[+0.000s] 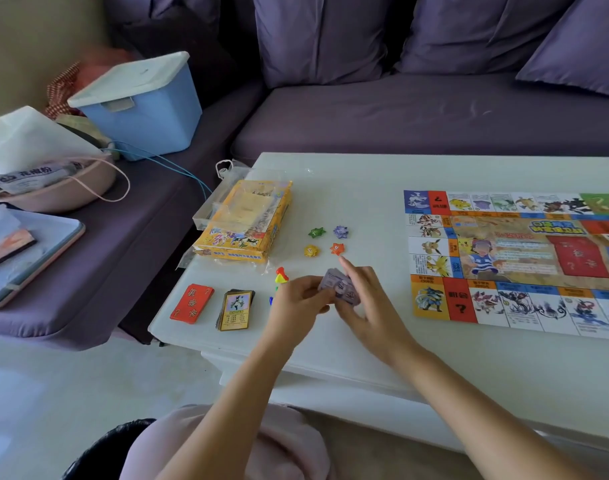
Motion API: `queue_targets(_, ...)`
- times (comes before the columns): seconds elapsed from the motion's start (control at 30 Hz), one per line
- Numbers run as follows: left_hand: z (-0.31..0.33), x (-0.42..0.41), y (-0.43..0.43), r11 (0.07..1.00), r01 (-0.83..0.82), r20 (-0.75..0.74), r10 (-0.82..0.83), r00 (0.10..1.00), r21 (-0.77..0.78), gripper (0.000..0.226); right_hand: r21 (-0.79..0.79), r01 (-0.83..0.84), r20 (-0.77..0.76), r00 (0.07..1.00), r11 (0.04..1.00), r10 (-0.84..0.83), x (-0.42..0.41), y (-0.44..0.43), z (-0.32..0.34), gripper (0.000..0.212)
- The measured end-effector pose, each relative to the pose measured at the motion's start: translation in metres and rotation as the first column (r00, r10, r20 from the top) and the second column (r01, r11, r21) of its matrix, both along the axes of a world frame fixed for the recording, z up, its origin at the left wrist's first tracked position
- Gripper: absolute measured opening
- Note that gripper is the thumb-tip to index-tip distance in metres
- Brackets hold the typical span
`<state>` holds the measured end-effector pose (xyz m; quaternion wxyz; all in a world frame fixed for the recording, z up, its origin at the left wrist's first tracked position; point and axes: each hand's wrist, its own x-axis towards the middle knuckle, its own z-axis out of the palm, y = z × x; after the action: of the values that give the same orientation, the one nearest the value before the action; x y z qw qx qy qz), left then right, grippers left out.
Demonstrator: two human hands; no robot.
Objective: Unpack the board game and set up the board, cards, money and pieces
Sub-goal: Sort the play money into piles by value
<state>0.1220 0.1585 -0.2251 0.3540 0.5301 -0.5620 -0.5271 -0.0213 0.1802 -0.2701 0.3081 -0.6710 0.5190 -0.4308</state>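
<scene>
Holding the purple money pinched between my left hand and right hand above the table, beside the board, I judge it light, floppy, slippery: grip its short edges

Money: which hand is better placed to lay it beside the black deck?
Likely left. The left hand pinches the money on the side nearer the black deck; the right hand holds it from the far side.
</scene>
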Motion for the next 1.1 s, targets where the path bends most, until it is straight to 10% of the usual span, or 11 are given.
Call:
queue_targets(0.37, -0.004, -0.004, -0.010, 0.959, 0.191, -0.382, -0.100, 0.919, 0.209, 0.019, 0.215, 0.093, 0.590, 0.781, 0.972, -0.205, -0.013, -0.006, 0.010, 0.014)
queue_targets(1.1, -0.004, -0.021, -0.012, 0.984, -0.078, -0.386, 0.135, 0.912, 0.161, 0.011, 0.247, 0.164, 0.503, 0.821, 0.955, -0.271, -0.016, -0.003, 0.013, 0.012)
